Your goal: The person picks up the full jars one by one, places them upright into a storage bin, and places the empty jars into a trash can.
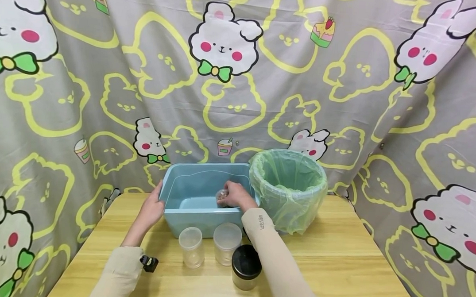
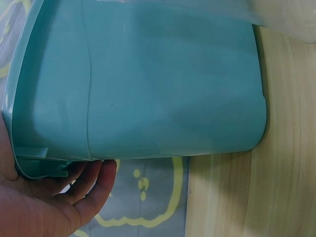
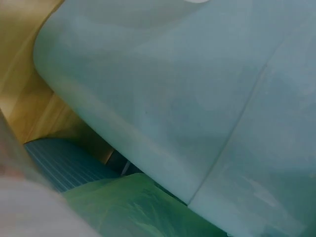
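My left hand (image 1: 153, 209) grips the left end of a blue plastic bin (image 1: 197, 217). In the left wrist view, its fingers (image 2: 101, 185) curl under the rim, against the outer wall. Reaching over the near wall, my right hand (image 1: 236, 195) is inside the bin at its right side. It holds a small clear container (image 1: 221, 195) with brownish bits in it; their kind is too small to tell. The right wrist view shows the bin's outer wall (image 3: 173, 98), with the right hand's fingers out of sight.
In front of the bin stand two clear jars with whitish lids, a narrow jar (image 1: 191, 248) and a wider jar (image 1: 227, 245), plus a black-lidded jar (image 1: 246, 266) beside my right sleeve. A waste bin lined with a green bag (image 1: 295, 204) stands close on the right. A patterned curtain hangs behind.
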